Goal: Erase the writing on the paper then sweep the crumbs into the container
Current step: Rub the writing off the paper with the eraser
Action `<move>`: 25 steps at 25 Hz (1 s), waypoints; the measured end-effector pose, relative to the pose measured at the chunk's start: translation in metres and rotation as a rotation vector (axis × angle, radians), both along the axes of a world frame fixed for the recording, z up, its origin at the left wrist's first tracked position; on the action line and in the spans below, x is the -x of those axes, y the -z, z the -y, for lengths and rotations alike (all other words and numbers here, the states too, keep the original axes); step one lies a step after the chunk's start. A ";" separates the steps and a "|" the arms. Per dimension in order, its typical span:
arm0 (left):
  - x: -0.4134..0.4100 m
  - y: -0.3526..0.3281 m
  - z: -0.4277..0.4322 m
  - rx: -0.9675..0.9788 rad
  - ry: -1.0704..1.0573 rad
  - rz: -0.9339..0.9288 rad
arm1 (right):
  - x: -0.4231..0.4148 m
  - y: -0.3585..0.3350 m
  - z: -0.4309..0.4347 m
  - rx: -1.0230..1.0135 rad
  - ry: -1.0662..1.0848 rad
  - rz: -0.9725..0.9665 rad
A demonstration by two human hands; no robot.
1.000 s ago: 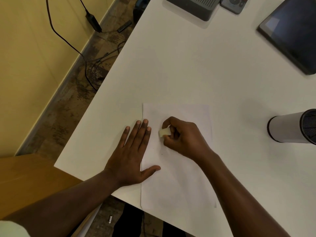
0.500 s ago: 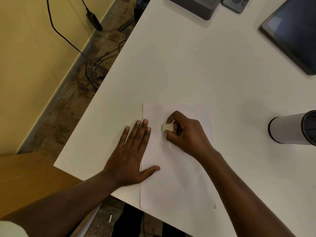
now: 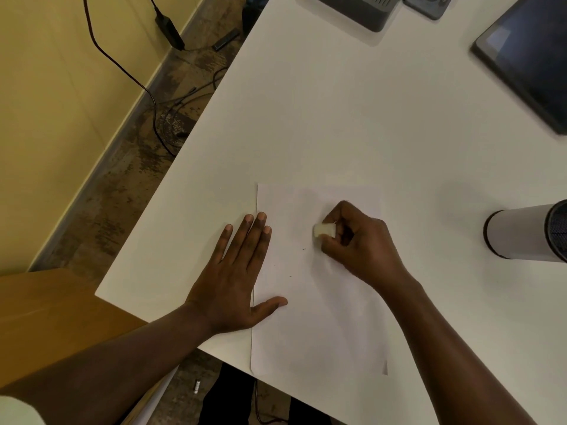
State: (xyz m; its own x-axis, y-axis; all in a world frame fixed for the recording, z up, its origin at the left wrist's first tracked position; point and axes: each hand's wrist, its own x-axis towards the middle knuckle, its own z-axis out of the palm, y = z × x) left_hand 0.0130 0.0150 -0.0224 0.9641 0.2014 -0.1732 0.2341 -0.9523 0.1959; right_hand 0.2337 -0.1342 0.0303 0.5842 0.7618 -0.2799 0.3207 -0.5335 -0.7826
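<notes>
Left hand, fingers flat, pins the paper against sliding; at its 3 o'clock, right hand pinches the eraser for rubbing.

Container and tablet cut off at the right edge, eraser half hidden by curled fingers.

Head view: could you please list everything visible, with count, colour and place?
table: one, white, under everything
paper: one, white, near table edge
eraser: one, cream, pinched over paper
crumbs: few, dark, on paper
container: one, white, dark rim, far right
tablet: one, dark, top right
box: one, grey, top edge
cables: several, dark, floor left
left hand: one, flat across paper's left edge
right hand: one, pinching eraser
</notes>
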 end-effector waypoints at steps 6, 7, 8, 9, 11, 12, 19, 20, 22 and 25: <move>0.000 0.001 0.000 0.005 -0.004 -0.007 | -0.014 -0.003 0.004 0.035 -0.102 -0.112; 0.000 0.001 0.000 0.004 -0.004 -0.010 | -0.017 -0.003 0.003 0.037 -0.085 -0.108; 0.000 0.001 0.000 0.003 -0.003 -0.011 | -0.017 -0.002 0.002 0.026 -0.024 -0.079; 0.000 0.001 0.000 0.003 -0.003 -0.011 | -0.014 0.000 0.000 0.008 0.052 -0.046; 0.000 0.001 0.000 0.001 -0.002 -0.006 | -0.008 0.002 -0.002 -0.006 0.129 -0.020; 0.000 0.002 0.001 0.000 -0.001 -0.004 | -0.008 0.002 -0.003 0.010 0.105 -0.028; -0.001 0.001 0.001 -0.007 -0.002 -0.001 | -0.005 0.005 -0.009 0.026 0.176 -0.004; -0.001 0.001 0.001 -0.003 -0.003 0.000 | -0.005 0.004 -0.009 0.043 0.142 -0.012; -0.001 0.002 0.000 0.003 -0.006 0.001 | -0.010 0.003 -0.007 0.067 0.041 -0.057; 0.000 0.001 0.000 0.006 -0.003 0.001 | -0.010 0.004 -0.007 0.023 0.139 -0.050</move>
